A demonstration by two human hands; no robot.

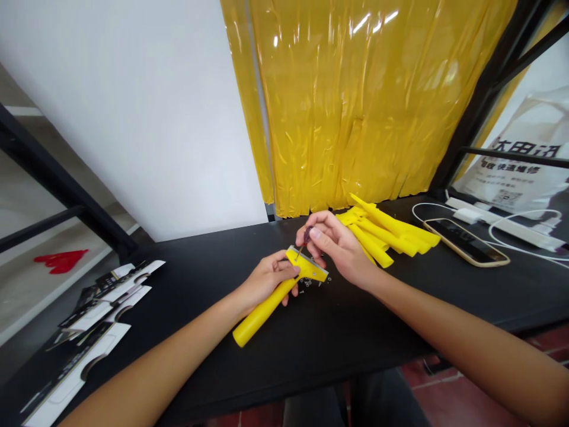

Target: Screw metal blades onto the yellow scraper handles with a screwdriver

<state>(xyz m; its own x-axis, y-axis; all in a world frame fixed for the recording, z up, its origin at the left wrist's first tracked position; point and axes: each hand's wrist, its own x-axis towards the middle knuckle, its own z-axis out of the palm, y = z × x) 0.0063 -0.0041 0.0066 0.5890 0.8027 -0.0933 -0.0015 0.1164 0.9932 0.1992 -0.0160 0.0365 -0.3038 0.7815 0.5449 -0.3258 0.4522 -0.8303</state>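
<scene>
My left hand [267,280] grips a yellow plastic scraper [262,311] by its handle, with the flat metal-edged head pointing up and right over the black table [338,338]. My right hand [338,246] pinches a small screwdriver [304,238] with a dark reddish handle, its thin tip resting on the scraper's head. A few tiny screws [311,283] lie on the table just under the head. Behind my right hand lies a pile of several more yellow scrapers [386,234].
A phone [464,241] lies at the right with white cables and a power strip [502,222] behind it. Several black-and-white packaging cards [98,308] are spread at the left edge. A yellow plastic curtain [355,101] hangs behind the table.
</scene>
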